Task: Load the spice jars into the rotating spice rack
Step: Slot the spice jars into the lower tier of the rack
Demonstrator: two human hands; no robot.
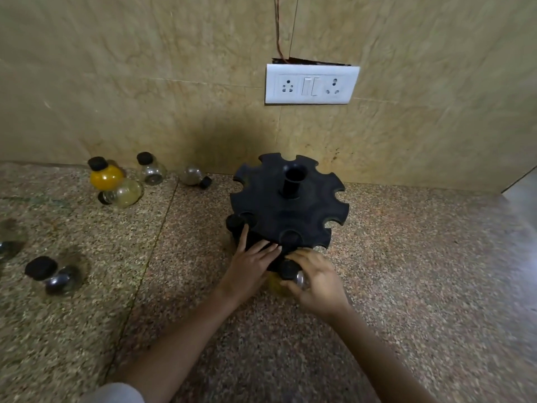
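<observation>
A black rotating spice rack (287, 205) with notched slots around its rim stands on the speckled stone counter near the wall. Two black jar lids (234, 221) sit in its front-left slots. My right hand (315, 279) grips a black-lidded glass jar (290, 270) at the rack's lower front edge. My left hand (251, 264) rests flat, fingers spread, against the rack's lower tier beside it. Loose jars lie to the left: a yellow-filled one (106, 175), a pale one on its side (125, 193), two clear ones (151, 170) (193, 175), and a dark one (55, 276) near the left edge.
A tiled wall runs close behind the rack, with a white socket and switch plate (311, 84) above it. Bare counter (421, 257) stretches to the right of the rack. A blurred glass object (8, 242) sits at the far left edge.
</observation>
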